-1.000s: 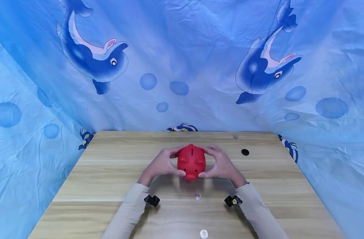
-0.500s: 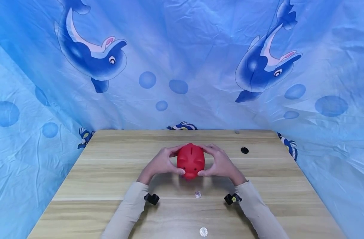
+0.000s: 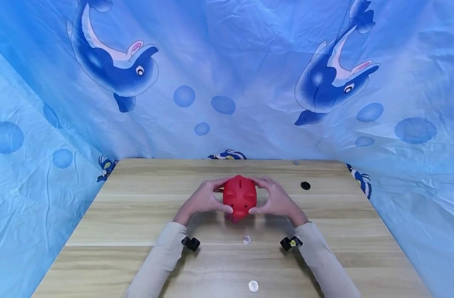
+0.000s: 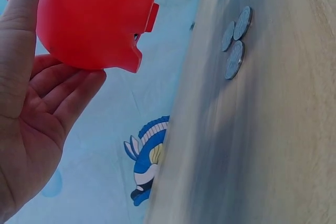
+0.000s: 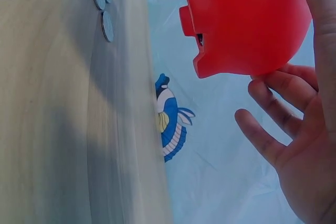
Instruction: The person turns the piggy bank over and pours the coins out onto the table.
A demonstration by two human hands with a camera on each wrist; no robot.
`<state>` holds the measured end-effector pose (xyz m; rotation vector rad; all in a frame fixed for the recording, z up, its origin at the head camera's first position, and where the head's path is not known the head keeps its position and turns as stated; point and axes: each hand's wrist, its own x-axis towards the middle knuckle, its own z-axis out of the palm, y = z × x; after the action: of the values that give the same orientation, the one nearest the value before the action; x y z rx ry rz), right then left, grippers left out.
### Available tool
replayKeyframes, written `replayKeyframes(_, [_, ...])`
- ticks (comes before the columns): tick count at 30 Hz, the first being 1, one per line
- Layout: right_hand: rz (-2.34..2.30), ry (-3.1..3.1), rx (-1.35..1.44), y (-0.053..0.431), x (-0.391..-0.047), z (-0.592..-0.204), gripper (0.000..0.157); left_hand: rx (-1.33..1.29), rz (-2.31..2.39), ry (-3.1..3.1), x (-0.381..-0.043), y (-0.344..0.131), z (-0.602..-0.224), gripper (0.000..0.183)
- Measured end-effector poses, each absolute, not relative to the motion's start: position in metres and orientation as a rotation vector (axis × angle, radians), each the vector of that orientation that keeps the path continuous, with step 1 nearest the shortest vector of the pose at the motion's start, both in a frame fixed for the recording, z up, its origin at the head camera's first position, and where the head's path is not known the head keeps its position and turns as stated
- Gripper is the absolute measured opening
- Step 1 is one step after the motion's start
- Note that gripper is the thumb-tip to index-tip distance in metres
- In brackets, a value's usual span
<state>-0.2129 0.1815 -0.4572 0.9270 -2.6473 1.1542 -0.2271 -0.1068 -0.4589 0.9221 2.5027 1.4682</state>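
Note:
A red piggy bank [image 3: 239, 194], slot side up and snout toward me, is held over the table between both hands. My left hand [image 3: 207, 197] grips its left side, thumb by the snout and fingers behind. On the opposite side my right hand [image 3: 274, 199] grips it the same way. Both wrist views show it raised clear of the wood, with part of a dark opening visible underneath. Below it, three silver coins lie close together, among them a coin [image 4: 234, 60] in the left wrist view; the same group includes a coin [image 5: 107, 26] in the right wrist view.
On the wooden table [image 3: 118, 231] a coin [image 3: 247, 239] lies between the forearms, another coin [image 3: 253, 286] nearer me. A black disc [image 3: 305, 185] sits at the back right, with a small grey disc [image 3: 296, 162] by the far edge. A blue dolphin-print curtain [image 3: 227, 74] surrounds the table.
The head view has tilted slightly, so the table sits a little higher in it. Both hands keep their grip, and the piggy bank stays in nearly the same place.

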Motion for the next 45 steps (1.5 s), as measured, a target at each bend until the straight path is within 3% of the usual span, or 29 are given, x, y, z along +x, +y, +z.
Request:
replayKeyframes(19, [1.275, -2.761, 0.883, 0.208, -0.25, -0.453, 0.093, 0.93, 1.412, 2.455, -0.268, -0.08, -0.455, 0.098])
replayKeyframes(45, [1.288, -2.8, 0.874, 0.234, -0.265, -0.479, 0.095, 0.986, 1.435, 2.303, -0.294, -0.057, -0.483, 0.095])
